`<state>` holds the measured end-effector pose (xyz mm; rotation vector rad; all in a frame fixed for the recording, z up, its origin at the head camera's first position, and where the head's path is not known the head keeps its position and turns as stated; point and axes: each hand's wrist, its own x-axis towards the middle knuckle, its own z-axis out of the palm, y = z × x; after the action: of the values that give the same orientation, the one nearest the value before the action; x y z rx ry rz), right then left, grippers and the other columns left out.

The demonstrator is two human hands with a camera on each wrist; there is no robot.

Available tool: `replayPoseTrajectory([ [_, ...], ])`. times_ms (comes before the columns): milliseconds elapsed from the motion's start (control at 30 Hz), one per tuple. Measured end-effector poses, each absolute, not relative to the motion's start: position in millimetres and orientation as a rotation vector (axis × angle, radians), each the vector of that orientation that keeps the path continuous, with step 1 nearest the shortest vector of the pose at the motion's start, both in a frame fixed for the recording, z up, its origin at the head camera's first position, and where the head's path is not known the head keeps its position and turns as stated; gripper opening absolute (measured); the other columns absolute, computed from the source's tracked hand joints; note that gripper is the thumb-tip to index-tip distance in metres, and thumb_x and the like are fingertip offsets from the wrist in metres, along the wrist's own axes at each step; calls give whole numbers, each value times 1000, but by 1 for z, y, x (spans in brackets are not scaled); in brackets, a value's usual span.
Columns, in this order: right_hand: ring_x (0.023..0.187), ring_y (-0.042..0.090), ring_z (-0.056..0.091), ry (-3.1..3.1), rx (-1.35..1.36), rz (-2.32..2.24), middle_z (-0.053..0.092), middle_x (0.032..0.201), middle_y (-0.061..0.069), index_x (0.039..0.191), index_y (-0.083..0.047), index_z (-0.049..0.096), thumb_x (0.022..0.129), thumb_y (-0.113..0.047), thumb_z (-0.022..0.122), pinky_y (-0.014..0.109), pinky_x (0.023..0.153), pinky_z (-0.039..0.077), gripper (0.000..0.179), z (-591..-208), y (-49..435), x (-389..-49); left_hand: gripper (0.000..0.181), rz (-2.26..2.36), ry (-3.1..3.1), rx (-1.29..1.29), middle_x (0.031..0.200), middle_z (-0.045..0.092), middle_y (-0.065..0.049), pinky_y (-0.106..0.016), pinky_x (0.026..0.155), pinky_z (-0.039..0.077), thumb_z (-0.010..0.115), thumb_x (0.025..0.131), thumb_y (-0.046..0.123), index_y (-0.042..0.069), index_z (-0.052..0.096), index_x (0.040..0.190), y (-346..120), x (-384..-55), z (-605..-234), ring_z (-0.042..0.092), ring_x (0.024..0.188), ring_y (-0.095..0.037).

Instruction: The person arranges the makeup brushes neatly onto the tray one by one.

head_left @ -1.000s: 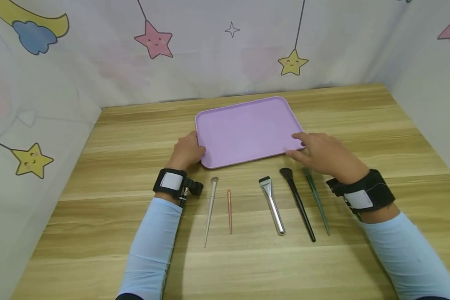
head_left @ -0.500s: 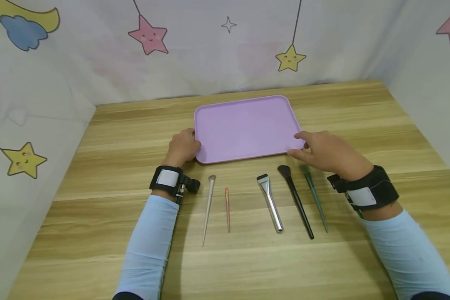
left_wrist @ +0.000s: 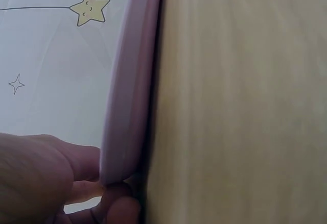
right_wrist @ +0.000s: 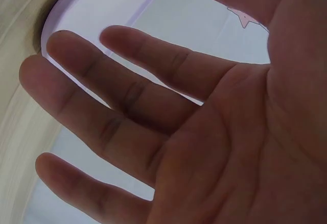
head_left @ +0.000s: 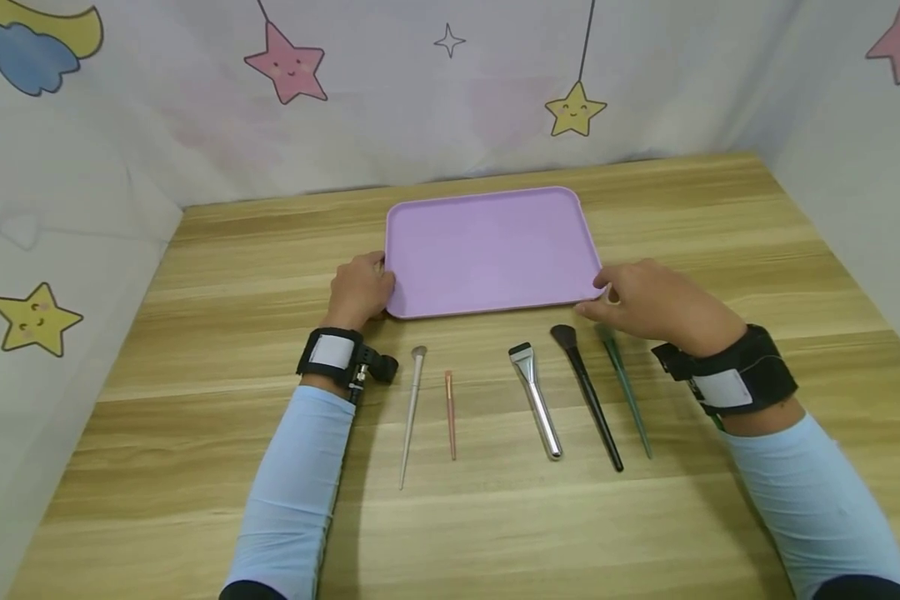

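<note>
A lilac rectangular tray (head_left: 491, 250) lies flat at the back middle of the table. My left hand (head_left: 360, 289) pinches its near left corner; in the left wrist view the thumb (left_wrist: 82, 160) is on the rim and fingertips are below it. At the near right corner is my right hand (head_left: 656, 302), index finger and thumb at the edge. The right wrist view shows its other fingers (right_wrist: 117, 124) spread and fairly straight. Makeup brushes lie in front of the tray: white (head_left: 412, 417), small pink (head_left: 451, 417), silver (head_left: 537, 404), black (head_left: 591, 400) and green (head_left: 627, 396).
The wooden table (head_left: 495, 533) runs to a white cloth backdrop (head_left: 420, 108) printed with stars, which also closes off both sides. The black and green brush heads lie just below the right hand. Each wrist wears a black strap.
The tray has turned slightly clockwise, so its front edge runs straighter across the table. Both hands moved along with its corners, while the brushes stay in place. The head view has shifted slightly.
</note>
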<state>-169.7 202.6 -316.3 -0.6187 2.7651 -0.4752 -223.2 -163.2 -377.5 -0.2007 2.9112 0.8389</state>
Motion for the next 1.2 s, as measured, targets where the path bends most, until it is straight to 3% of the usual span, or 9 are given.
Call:
replayPoseTrajectory([
  [133,70,22,61,2759,-622,-441,70,89,15,109,11,69,96,-33,68,41,64,51,46,-315,200,-170,54,854,2900,-204,134,58,-23,-28,53,51,47,100,20,7,47,152,-166,-224,-377,65,61,-21],
  [367,74,23,62,2741,-624,-391,70,90,14,97,7,74,91,-29,74,45,69,54,37,-314,200,-170,54,907,2871,-246,131,59,-23,-28,51,50,49,100,21,8,46,152,-169,-225,-376,65,56,-18],
  [600,66,19,57,2682,-613,-381,66,77,3,83,-2,74,89,-28,76,37,59,50,27,-319,203,-166,55,937,2840,-260,134,57,-23,-28,50,51,49,100,22,11,45,153,-168,-225,-378,65,56,-17],
  [733,58,16,52,2687,-634,-315,59,65,-3,66,-9,69,86,-31,78,33,52,45,31,-323,207,-161,55,917,2864,-239,134,58,-22,-28,49,50,49,99,22,12,46,153,-166,-227,-379,64,54,-17],
  [867,48,10,38,2670,-626,-296,39,52,-9,50,-16,53,82,-30,80,27,45,33,44,-326,209,-155,55,918,2863,-237,134,58,-21,-28,49,51,49,99,21,11,46,153,-165,-227,-378,63,56,-18],
  [967,48,9,34,2646,-591,-275,32,51,-10,49,-19,48,79,-31,81,26,45,29,47,-327,210,-151,55,925,2855,-239,134,57,-20,-28,49,51,49,99,21,11,46,153,-164,-226,-378,64,58,-19],
  [1200,49,10,36,2636,-539,-240,35,53,-9,51,-18,51,74,-32,80,27,44,29,40,-329,209,-150,55,897,2884,-221,136,57,-20,-28,51,49,49,99,22,10,47,152,-165,-225,-378,63,59,-19],
])
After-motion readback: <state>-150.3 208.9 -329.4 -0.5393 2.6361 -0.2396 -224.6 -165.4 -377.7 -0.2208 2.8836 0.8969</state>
